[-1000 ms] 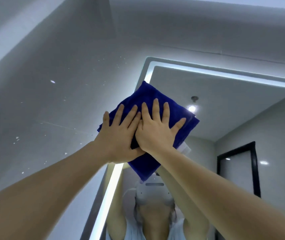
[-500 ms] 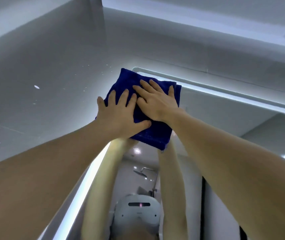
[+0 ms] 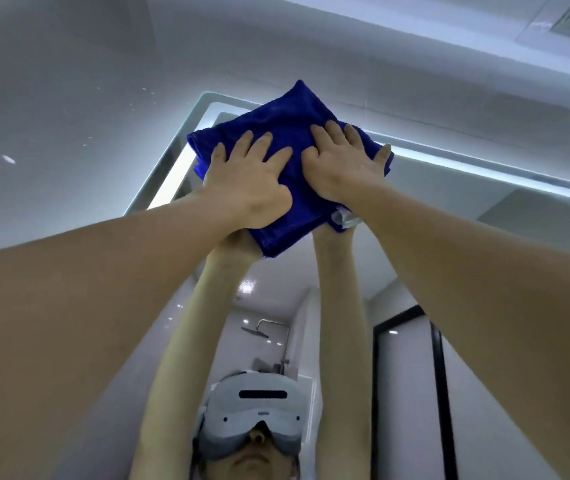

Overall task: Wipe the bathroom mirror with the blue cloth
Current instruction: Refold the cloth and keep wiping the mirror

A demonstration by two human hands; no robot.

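One blue cloth [image 3: 287,129], backlit mirror [image 3: 449,185], grey wall [image 3: 51,98]

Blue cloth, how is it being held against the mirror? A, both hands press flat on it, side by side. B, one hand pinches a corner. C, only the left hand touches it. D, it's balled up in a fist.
A: the left hand and right hand both lie with straight fingers on the blue cloth, pressing it to the mirror.
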